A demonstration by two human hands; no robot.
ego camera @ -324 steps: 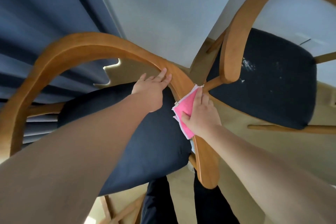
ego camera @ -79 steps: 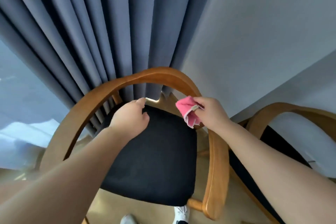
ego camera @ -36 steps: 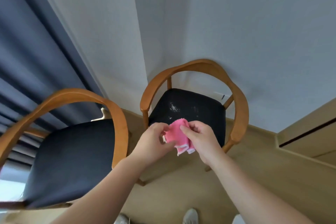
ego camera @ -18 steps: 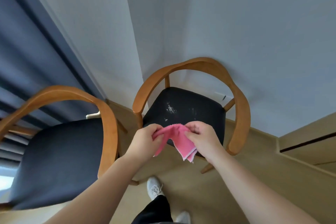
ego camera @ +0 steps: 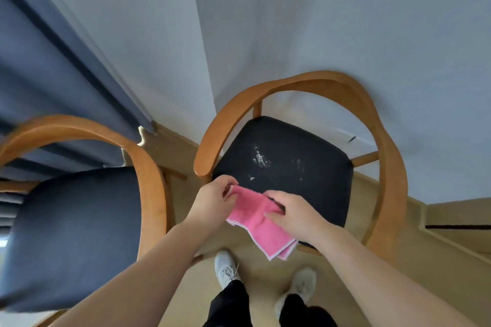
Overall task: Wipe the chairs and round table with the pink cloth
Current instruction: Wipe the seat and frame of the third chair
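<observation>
Both hands hold the pink cloth (ego camera: 256,216) spread between them, in front of the right chair. My left hand (ego camera: 212,200) pinches its upper left corner and my right hand (ego camera: 292,214) grips its right side, while folded layers hang down below. The right chair (ego camera: 388,156) has a curved wooden backrest and a black seat (ego camera: 305,167) with whitish smudges near its middle. A second chair (ego camera: 148,167) of the same kind, with a dark seat, stands at the left. No round table is in view.
Grey walls meet in a corner behind the chairs. A dark blue curtain (ego camera: 39,61) hangs at the left. The floor (ego camera: 265,260) is light wood, with my two shoes (ego camera: 225,269) on it. A low wooden ledge (ego camera: 457,218) runs at the right.
I turned from the left chair to the right one. Both hands came together on the pink cloth and opened it out from a bunch; the chair is closer now.
</observation>
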